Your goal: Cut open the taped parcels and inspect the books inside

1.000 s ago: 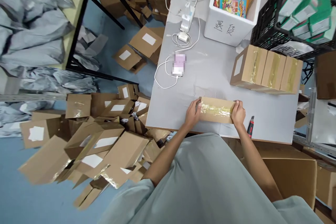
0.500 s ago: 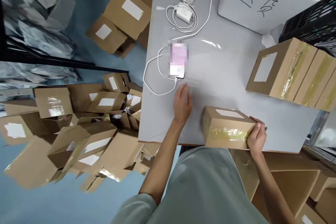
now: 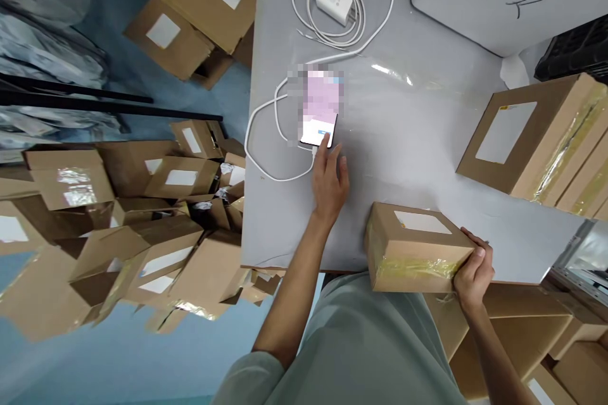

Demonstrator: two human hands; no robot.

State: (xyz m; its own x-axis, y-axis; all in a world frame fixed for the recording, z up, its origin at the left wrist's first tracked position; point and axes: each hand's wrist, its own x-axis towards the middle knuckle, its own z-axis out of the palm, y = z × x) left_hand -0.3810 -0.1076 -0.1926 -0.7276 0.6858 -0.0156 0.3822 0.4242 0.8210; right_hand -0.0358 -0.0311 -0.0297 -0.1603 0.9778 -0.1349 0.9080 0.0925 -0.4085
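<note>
The carton could slip off the counter if the right hand, gripping one end, slackens — the left hand, open and empty, is at the phone.

The bare left hand lies palm down, its index finger stretched to the far side, its bare forearm slanting near-left. Farther right and nearer, the bare right hand curls in a grip, its bare forearm running near-right.
</note>
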